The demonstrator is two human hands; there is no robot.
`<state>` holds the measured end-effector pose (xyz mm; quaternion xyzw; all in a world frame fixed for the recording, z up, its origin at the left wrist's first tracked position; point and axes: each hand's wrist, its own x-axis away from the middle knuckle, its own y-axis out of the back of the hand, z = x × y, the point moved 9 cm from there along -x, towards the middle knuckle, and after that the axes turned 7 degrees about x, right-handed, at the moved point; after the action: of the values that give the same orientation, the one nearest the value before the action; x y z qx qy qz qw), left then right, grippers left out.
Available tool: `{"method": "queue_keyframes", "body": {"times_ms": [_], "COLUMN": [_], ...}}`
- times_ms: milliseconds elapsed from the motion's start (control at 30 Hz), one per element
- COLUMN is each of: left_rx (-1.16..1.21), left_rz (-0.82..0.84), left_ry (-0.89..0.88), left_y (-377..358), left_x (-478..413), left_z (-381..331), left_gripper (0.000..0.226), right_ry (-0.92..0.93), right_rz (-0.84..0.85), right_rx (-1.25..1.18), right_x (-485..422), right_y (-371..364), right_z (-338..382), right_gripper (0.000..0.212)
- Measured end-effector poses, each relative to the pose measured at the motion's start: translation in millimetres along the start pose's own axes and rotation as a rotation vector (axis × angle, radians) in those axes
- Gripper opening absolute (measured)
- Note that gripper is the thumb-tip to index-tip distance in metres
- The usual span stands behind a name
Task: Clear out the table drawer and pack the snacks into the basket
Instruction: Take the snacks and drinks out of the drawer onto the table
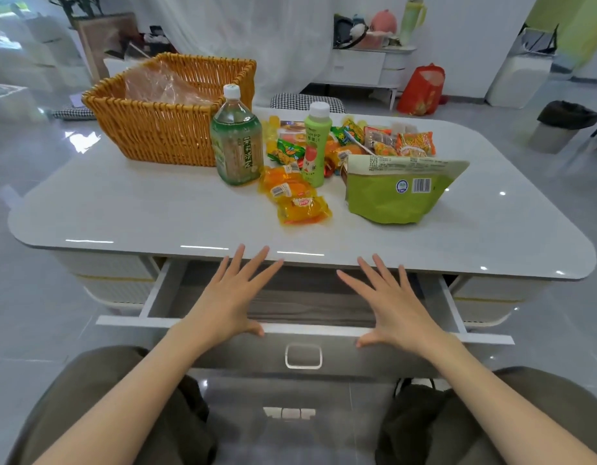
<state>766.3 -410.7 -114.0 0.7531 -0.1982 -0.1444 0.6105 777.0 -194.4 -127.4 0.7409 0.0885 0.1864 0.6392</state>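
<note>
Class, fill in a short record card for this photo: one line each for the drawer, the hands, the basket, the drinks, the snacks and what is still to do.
drawer: drawer pulled open, visible part looks empty
hands: left hand and right hand spread open over the drawer, holding nothing
basket: wicker basket on the table, only clear plastic visible inside
drinks: tea bottle and juice bottle, both upright
snacks: green pouch, orange packets, small packets behind
to do: pack the snacks into the basket
</note>
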Motion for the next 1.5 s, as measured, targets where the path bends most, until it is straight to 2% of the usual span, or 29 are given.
{"method": "queue_keyframes", "body": {"times_ms": [133,300,367,467,567,667,767,833,967,1200,1367,1500], "left_rx": [0.033,0.071,0.057,0.032,0.007,0.031,0.015,-0.001,0.112,0.256,0.239,0.264], "left_rz": [-0.035,-0.136,-0.176,-0.275,-0.323,-0.255,-0.107,-0.082,-0.166,-0.267,-0.274,-0.199], "left_ry": [0.071,0.064,0.045,0.040,0.075,0.095,0.132,0.152,0.195,0.232,0.230,0.266], "left_y": [4.5,-0.6,-4.0,-2.3,-0.9,-3.8,-8.4,-6.1,8.3,41.5,57.7,73.2], "left_x": [-26.6,-58.3,-66.0,-71.6,-75.2,-78.5,-73.7,-63.5,-40.2,-23.1,-57.7,-76.1], "left_z": [14.7,23.8,25.0,26.4,24.6,20.9,18.6,16.1,16.7,24.2,46.6,69.0], "left_gripper": [0.103,0.070,0.066,0.074,0.078,0.072,0.070,0.065,0.056,0.056,0.054,0.053], "right_ry": [-0.062,-0.125,-0.163,-0.200,-0.227,-0.225,-0.218,-0.208,-0.224,-0.177,-0.128,-0.098], "right_rz": [0.007,-0.134,-0.188,-0.332,-0.392,-0.350,-0.174,-0.113,-0.160,-0.251,-0.277,-0.208], "right_rx": [-0.058,-0.114,-0.104,-0.101,-0.060,-0.086,-0.136,-0.205,-0.354,-0.526,-0.560,-0.590], "right_x": [-25.4,-56.8,-65.4,-71.1,-73.7,-72.9,-69.2,-61.0,-34.7,-24.6,-84.2,-130.3], "right_y": [1.0,5.7,5.7,2.9,-3.3,0.9,4.1,11.8,38.2,61.8,82.7,96.9], "right_z": [-8.6,-21.0,-23.5,-23.5,-27.9,-25.5,-18.6,-14.5,-7.2,10.3,13.9,17.7], "right_gripper": [0.101,0.075,0.072,0.079,0.084,0.080,0.070,0.062,0.047,0.042,0.040,0.040]}}
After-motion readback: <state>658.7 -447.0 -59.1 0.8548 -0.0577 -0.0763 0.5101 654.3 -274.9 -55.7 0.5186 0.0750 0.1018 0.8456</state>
